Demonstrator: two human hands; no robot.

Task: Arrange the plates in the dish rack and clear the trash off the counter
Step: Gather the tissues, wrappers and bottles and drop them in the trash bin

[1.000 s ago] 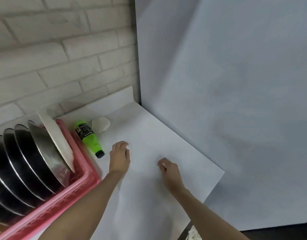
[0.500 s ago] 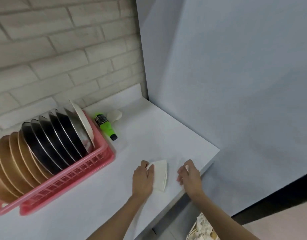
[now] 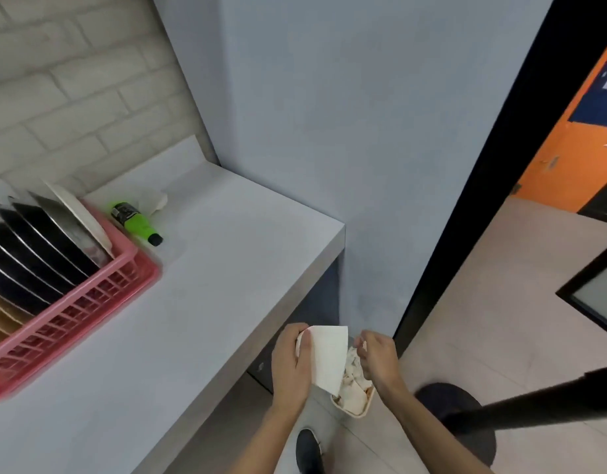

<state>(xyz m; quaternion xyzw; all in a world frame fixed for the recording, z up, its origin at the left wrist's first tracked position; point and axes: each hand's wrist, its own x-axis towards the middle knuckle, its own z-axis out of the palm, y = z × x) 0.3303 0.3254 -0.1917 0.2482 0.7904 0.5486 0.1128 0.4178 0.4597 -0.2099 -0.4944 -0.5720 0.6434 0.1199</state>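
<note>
My left hand grips a flat white piece of paper past the counter's front edge, over a beige waste bin on the floor that holds crumpled paper. My right hand is beside it with curled fingers that seem to pinch a small white scrap. A pink dish rack on the white counter holds several dark, steel, white and tan plates standing on edge. A green bottle lies on the counter beside the rack, with a crumpled white paper behind it.
A brick wall runs behind the counter and a grey wall closes its right end. A black door frame stands to the right, tiled floor beyond. A dark round stool base and my shoe are on the floor near the bin.
Both hands have drawn the white paper off the counter and now hold it over the bin. The view has swung right and down, away from the rack.
</note>
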